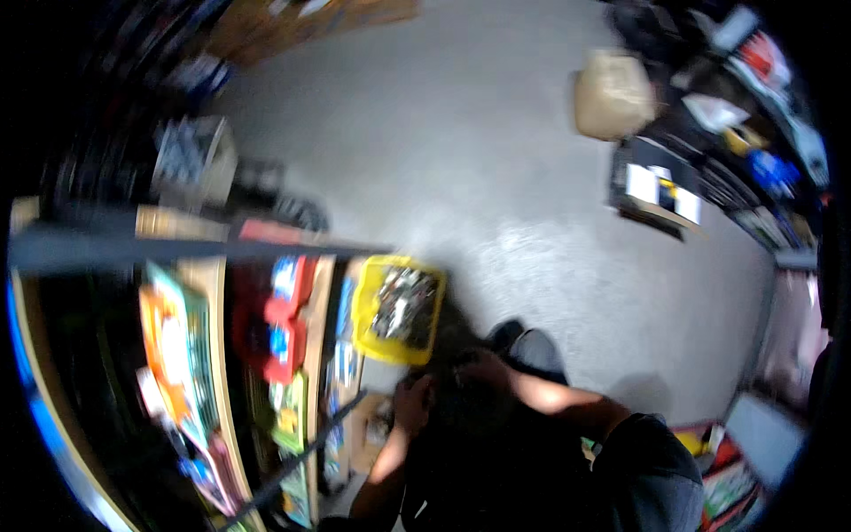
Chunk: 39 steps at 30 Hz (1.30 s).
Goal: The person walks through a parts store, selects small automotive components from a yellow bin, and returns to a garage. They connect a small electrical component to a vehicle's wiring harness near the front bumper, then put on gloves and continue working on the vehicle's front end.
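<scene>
Note a yellow bin (363, 312), open-topped, loaded with mixed small parts (405, 304) (outlines blurred), right of the shelf rack (322, 306). Find left hand (413, 405) just below it in view, right hand (484, 370) farther right; cannot tell state of shadowed fingers, apart or clamped. Observe grey floor (443, 124) beyond, bearing a tan package (613, 96).

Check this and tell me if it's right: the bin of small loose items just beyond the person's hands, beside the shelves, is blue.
The colour is wrong: the head view shows that the bin of small loose items just beyond the person's left hand and right hand, beside the shelves, is yellow, not blue.
</scene>
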Available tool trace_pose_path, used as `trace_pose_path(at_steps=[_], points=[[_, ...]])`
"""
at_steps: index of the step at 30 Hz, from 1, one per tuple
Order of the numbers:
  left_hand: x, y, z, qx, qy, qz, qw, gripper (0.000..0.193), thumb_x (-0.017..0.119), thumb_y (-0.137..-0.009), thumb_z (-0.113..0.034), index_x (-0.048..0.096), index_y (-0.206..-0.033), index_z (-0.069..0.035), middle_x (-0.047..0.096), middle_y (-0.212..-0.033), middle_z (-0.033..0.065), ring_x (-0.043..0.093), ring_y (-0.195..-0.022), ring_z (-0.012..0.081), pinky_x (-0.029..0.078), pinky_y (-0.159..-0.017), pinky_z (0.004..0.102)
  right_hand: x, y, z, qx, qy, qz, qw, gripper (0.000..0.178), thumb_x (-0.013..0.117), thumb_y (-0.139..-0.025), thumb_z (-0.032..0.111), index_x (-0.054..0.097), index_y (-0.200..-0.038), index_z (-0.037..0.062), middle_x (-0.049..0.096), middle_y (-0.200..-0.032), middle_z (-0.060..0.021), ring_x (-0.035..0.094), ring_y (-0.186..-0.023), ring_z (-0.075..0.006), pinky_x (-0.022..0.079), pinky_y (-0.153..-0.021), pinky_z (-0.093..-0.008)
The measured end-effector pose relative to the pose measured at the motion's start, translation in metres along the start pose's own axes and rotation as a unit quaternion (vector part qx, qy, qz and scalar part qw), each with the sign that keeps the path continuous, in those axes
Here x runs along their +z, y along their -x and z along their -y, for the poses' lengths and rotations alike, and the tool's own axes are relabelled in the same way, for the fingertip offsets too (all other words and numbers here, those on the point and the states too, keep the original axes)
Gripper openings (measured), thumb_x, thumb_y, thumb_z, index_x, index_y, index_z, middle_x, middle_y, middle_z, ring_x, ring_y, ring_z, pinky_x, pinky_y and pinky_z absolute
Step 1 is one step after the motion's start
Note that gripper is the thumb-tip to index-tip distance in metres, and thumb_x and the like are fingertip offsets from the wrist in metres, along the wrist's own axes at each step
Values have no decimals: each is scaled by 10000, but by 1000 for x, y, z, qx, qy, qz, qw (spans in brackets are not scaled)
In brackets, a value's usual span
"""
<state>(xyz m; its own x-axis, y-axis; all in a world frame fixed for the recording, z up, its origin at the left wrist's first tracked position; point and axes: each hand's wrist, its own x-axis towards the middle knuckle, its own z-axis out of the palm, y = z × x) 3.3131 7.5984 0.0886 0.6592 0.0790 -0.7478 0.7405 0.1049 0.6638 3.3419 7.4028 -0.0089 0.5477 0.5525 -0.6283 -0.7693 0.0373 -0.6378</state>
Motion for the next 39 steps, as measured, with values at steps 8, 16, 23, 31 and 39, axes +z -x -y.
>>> trace_pose_path(at_steps=[8, 16, 23, 31, 39], points=[[253, 76, -159, -101, 134, 329, 929, 231, 519, -905, -46, 534, -1133, -79, 590, -1203, 114, 603, -955, 220, 508, -850, 380, -63, 234, 139, -230, -157, -153, 948, 132, 575, -917, 187, 568, -923, 55, 609, -795, -19, 546, -635, -86, 440, -555, -235], [467, 106, -204, -220, 25, 529, 819, 229, 624, -844, -156, 626, -1065, -93, 645, -1098, 65, 596, -1027, 225, 479, -901, 405, -132, 411, 223, -268, 66, -650, 709, 391, 608, -865, 256, 511, -1155, 13, 555, -1070, -156, 540, -1006, -308, 440, -884, -397], [667, 120, -189, -269, -74, 637, 718, 226, 544, -847, -90, 565, -1072, -91, 597, -1143, 69, 564, -1031, 232, 491, -842, 370, -239, 502, 216, -116, 116, -752, 638, 557, 572, -860, 419, 451, -1230, 20, 495, -1184, -216, 494, -1086, -383, 396, -928, -464], [910, 163, -140, -362, -292, 649, 602, 184, 529, -858, -117, 584, -1022, -55, 620, -1038, 99, 608, -949, 229, 511, -806, 361, -378, 631, 171, -194, -118, -757, 613, 560, 575, -896, 402, 433, -1324, 71, 467, -1291, -205, 475, -1187, -357, 394, -989, -443], [1167, 212, -9, -343, -294, 600, 660, 155, 566, -846, -92, 637, -979, -129, 644, -1017, 87, 608, -977, 304, 512, -765, 454, -543, 820, -22, -95, -368, -786, 487, 506, 465, -950, 348, 439, -1329, 14, 407, -1373, -235, 438, -1237, -382, 373, -1028, -424]])
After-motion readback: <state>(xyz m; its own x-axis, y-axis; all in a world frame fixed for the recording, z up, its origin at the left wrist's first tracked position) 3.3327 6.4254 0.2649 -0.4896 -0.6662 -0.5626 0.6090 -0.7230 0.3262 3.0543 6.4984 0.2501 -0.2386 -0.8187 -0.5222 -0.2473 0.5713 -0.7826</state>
